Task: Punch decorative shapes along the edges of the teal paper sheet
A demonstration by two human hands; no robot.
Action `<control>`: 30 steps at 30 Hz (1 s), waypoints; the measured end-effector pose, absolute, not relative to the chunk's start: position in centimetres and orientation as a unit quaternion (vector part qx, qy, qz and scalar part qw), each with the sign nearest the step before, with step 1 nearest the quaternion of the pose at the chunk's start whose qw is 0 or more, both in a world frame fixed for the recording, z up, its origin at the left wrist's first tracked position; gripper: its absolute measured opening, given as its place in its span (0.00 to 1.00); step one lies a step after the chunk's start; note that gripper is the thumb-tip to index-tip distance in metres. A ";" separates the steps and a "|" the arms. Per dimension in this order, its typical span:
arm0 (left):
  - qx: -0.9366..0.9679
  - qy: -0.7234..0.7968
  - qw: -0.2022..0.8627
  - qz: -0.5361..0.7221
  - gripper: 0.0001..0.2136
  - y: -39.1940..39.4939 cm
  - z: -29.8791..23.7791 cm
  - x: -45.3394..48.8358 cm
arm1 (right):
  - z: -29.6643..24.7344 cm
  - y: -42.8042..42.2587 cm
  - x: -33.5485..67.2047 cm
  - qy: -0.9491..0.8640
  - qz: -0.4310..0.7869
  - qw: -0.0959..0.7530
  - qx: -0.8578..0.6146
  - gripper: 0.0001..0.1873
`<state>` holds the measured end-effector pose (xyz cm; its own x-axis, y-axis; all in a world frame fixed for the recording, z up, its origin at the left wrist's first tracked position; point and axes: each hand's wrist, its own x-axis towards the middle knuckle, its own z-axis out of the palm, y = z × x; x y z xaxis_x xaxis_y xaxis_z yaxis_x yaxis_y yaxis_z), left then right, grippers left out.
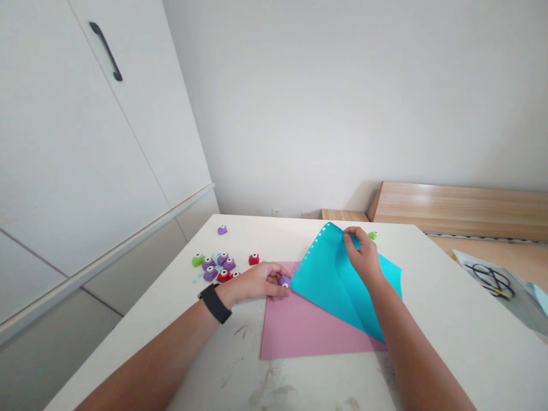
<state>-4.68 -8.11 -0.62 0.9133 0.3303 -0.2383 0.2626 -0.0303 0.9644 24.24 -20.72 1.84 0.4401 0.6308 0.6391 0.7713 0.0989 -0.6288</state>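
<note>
My left hand (257, 282), with a black band on its wrist, is closed on a small purple paper punch (285, 281) set against the lower left corner of a turquoise paper sheet (331, 279). A row of small punched holes runs along that sheet's left edge. My right hand (363, 254) pinches the sheet's raised top corner and holds it up. Under the turquoise sheet, a pink paper sheet (299, 334) lies flat on the white table (449, 319).
Several small punches (219, 266), purple, green and red, lie in a cluster left of my left hand, one purple punch (222, 230) further back. A green punch (373, 235) sits behind my right hand. White cabinets stand left; a wooden bed frame (462, 208) is right.
</note>
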 end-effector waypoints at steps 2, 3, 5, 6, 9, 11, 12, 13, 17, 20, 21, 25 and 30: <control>0.716 0.209 0.665 0.028 0.27 -8.2 -0.7 -4.5 | 1.8 -20.6 24.2 -0.525 -0.062 0.525 -0.667 0.09; 0.717 0.209 0.664 0.030 0.28 -8.3 -0.7 -4.4 | 1.8 -20.6 24.2 -0.525 -0.058 0.526 -0.667 0.09; 0.728 0.205 0.654 0.034 0.27 -8.4 -0.6 -4.3 | 1.7 -20.5 24.1 -0.527 -0.052 0.527 -0.664 0.09; 0.737 0.200 0.644 0.036 0.26 -8.5 -0.5 -4.2 | 1.7 -20.5 24.1 -0.529 -0.050 0.528 -0.662 0.09; 0.764 0.179 0.619 0.039 0.24 -8.7 0.0 -4.1 | 1.7 -20.5 24.0 -0.528 -0.050 0.531 -0.661 0.09; 0.771 0.168 0.613 0.040 0.23 -8.8 0.3 -4.1 | 1.7 -20.5 24.0 -0.525 -0.050 0.531 -0.663 0.09; 0.772 0.167 0.612 0.040 0.23 -8.9 0.4 -4.1 | 1.7 -20.5 24.0 -0.523 -0.050 0.531 -0.665 0.09; 0.772 0.166 0.612 0.041 0.23 -9.0 0.5 -4.1 | 1.7 -20.5 24.0 -0.521 -0.050 0.531 -0.666 0.09; 0.766 0.165 0.620 0.044 0.24 -9.2 0.6 -4.0 | 1.7 -20.5 23.9 -0.522 -0.052 0.534 -0.663 0.09; 0.766 0.164 0.620 0.045 0.23 -9.3 0.7 -4.0 | 1.7 -20.5 23.8 -0.525 -0.052 0.533 -0.661 0.08; 0.768 0.164 0.617 0.043 0.23 -9.3 0.7 -4.0 | 1.7 -20.5 23.8 -0.524 -0.054 0.533 -0.662 0.08; 0.776 0.167 0.607 0.040 0.23 -9.2 0.6 -4.0 | 1.6 -20.4 23.9 -0.522 -0.060 0.536 -0.661 0.09; 0.772 0.167 0.612 0.039 0.23 -9.1 0.4 -3.9 | 1.7 -20.4 23.7 -0.524 -0.063 0.534 -0.660 0.09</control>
<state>-3.93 -9.15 0.43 0.9408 0.3068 -0.1440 0.2106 -0.1960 0.9577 23.66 -20.43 1.66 0.4419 0.6250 0.6435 0.7594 0.1212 -0.6393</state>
